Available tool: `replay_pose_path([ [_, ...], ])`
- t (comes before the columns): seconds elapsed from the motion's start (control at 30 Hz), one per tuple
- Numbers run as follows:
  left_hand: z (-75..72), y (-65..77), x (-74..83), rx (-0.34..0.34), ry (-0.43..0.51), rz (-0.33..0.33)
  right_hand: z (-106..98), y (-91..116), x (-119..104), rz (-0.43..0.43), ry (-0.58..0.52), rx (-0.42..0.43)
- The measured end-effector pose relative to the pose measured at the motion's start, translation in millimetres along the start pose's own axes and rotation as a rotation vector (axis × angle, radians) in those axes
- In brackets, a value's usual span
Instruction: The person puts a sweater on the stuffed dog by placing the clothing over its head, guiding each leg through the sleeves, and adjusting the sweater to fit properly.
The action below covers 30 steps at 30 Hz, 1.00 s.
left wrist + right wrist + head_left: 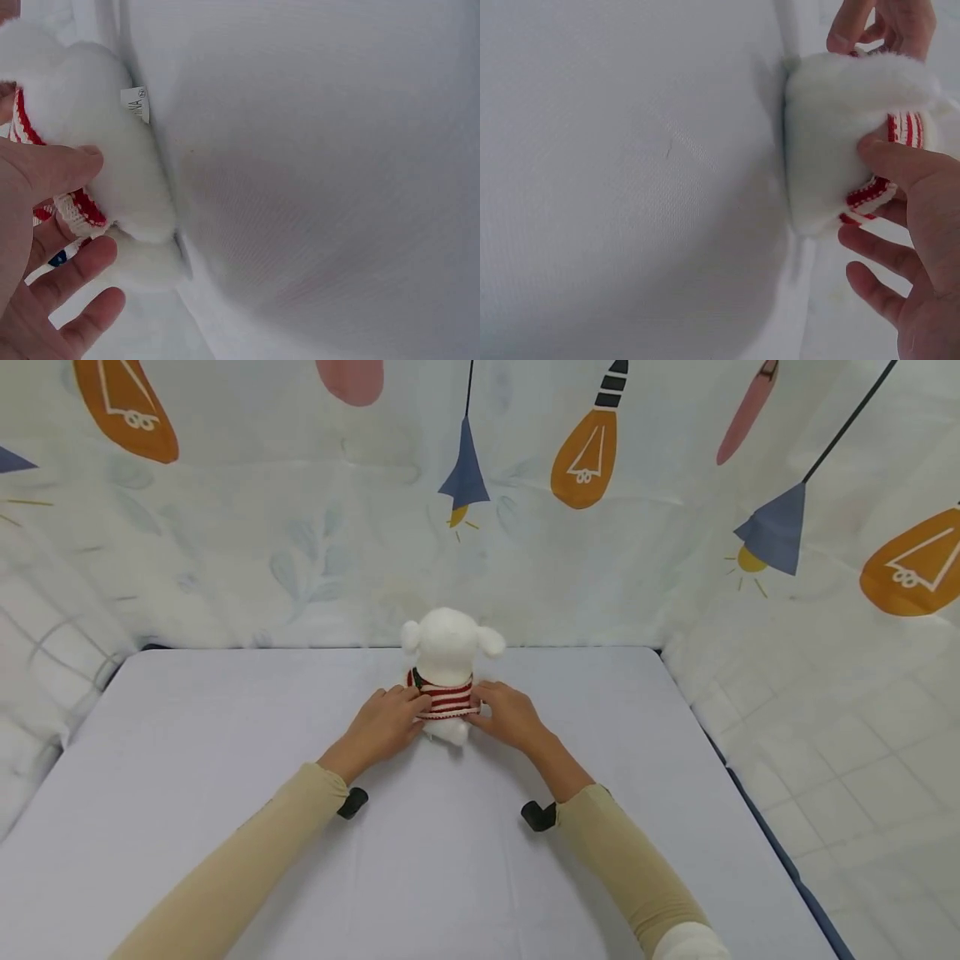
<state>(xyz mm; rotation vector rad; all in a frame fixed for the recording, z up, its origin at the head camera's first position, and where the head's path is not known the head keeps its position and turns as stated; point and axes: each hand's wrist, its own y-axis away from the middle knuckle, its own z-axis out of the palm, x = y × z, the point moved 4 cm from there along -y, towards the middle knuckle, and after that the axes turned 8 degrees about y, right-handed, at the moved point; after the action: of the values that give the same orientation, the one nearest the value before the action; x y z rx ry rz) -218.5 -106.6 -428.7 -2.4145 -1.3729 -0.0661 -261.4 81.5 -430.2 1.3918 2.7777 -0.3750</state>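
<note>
A white plush toy (447,647) with floppy ears sits upright on the table, its back towards me. It wears a red-and-white striped knit sweater (447,700). My left hand (386,724) pinches the sweater's lower edge on the left side, thumb against the white fur in the left wrist view. On the other side my right hand (512,717) pinches the hem; in the right wrist view its thumb (885,157) lies over the fur, the lower fingers spread. A white tag (136,103) sticks out near the toy's base. The toy's front is hidden in the head view.
The table (225,710) has a white cover and ends just behind the toy. Behind it hangs a pale curtain (360,527) printed with lamps and bulbs. Black wrist-camera mounts (538,816) stick out beneath both sleeves.
</note>
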Motion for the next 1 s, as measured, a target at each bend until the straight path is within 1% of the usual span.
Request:
replay_pose_path([
  [0.1,0.7,-0.7,-4.1,-0.017,0.024,-0.025,2,0,2,-0.017,0.031,-0.013],
  [0.17,0.9,-1.1,-5.8,-0.018,0.029,-0.027,3,0,3,-0.027,0.039,-0.006],
  [0.37,3.0,-1.6,-5.8,-0.008,-0.003,-0.008,11,5,5,-0.025,0.084,0.047],
  [0.43,3.0,-2.1,-3.7,0.000,0.017,-0.004,11,6,3,-0.035,0.088,0.071],
  [0.5,2.7,-3.1,0.0,0.001,0.100,-0.005,10,6,0,-0.059,0.047,0.092],
  [0.57,2.3,-3.9,3.9,-0.014,0.221,-0.009,8,7,-1,-0.082,-0.023,0.100],
  [0.67,2.9,-4.4,8.1,-0.056,0.402,-0.044,6,7,-1,-0.104,-0.190,0.072],
  [0.73,3.6,-4.3,9.5,-0.074,0.471,-0.064,6,8,1,-0.107,-0.309,0.031],
  [0.8,3.7,-4.1,10.6,-0.077,0.506,-0.074,6,8,2,-0.106,-0.407,-0.012],
  [0.87,3.5,-4.1,12.1,-0.062,0.511,-0.065,5,8,2,-0.110,-0.458,-0.042],
  [0.93,2.6,-4.4,14.5,-0.038,0.490,-0.044,3,8,2,-0.106,-0.443,-0.047],
  [1.0,1.6,-4.9,16.8,-0.009,0.458,-0.019,2,8,3,-0.083,-0.369,-0.035],
])
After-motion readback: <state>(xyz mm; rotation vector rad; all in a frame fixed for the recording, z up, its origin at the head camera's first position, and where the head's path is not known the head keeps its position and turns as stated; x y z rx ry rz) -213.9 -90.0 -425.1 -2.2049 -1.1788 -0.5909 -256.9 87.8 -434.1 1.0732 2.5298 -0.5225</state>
